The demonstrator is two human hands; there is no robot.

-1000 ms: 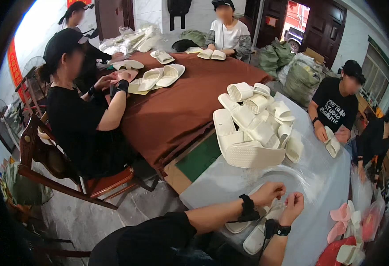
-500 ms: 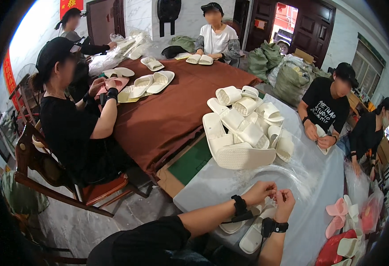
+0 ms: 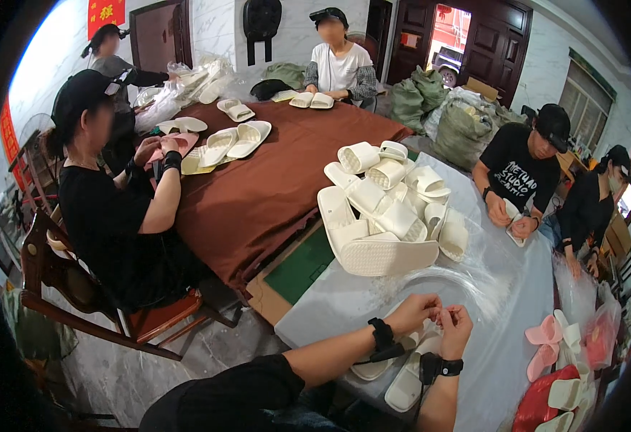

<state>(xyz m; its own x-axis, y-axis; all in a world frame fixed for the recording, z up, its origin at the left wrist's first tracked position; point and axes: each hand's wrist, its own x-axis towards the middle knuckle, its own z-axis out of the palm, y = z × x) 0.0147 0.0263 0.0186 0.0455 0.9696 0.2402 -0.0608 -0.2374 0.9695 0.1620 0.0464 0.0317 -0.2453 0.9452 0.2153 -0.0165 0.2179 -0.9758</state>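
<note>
My left hand (image 3: 413, 315) and my right hand (image 3: 456, 331) meet over the near part of the grey-covered table. Their fingertips are pinched close together, and whatever lies between them is too small to make out. Below my wrists rest two cream slide slippers, the nearer slipper (image 3: 404, 389) showing its toe end and the other slipper (image 3: 370, 371) partly hidden by my left forearm. Just beyond my hands is a heap of cream slippers (image 3: 391, 257), one turned sole outward. Clear plastic strands (image 3: 466, 281) lie between the heap and my hands.
A brown cloth-covered table (image 3: 272, 187) adjoins on the far left, with more cream slippers (image 3: 249, 138). Co-workers sit or stand around both tables; one at right handles a slipper (image 3: 513, 216). Pink slippers (image 3: 543, 330) and a red bag (image 3: 546, 403) lie at lower right. Sacks (image 3: 466, 133) stand behind.
My hands stay pinched together over the table, their fingers shifting only slightly. The whole view has moved a little, so things appear slightly farther left.
</note>
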